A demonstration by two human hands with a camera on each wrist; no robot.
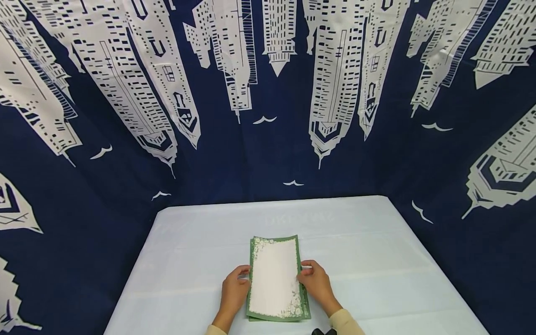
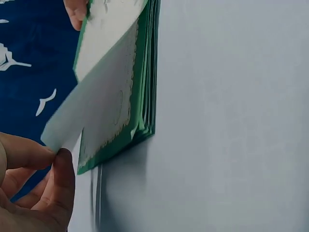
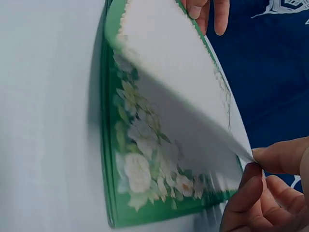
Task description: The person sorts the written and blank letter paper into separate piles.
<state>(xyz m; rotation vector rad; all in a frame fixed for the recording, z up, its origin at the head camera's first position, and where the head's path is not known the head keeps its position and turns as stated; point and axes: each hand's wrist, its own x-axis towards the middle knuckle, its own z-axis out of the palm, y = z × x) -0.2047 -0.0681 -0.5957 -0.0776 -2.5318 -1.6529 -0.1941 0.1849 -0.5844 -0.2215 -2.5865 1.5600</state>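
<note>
A sheet of stationery paper (image 1: 275, 278) with a green border and pale flowers is held by both hands in front of the person. My left hand (image 1: 234, 291) pinches its left edge between thumb and fingertips; the right hand (image 1: 317, 283) does the same on the right edge. In both wrist views the sheet curves up, its plain whitish back (image 2: 96, 99) showing. Beneath lies a stack of matching sheets (image 3: 140, 171), printed with large white flowers near one end. Several layered green edges of that stack (image 2: 149, 92) fan slightly in the left wrist view.
The stack lies on a white-covered table (image 1: 188, 242) with rounded far corners. Around it hangs a navy cloth (image 1: 268, 153) printed with white city buildings and birds. A small black object (image 1: 324, 331) shows at the bottom edge, near the right sleeve (image 1: 345, 322).
</note>
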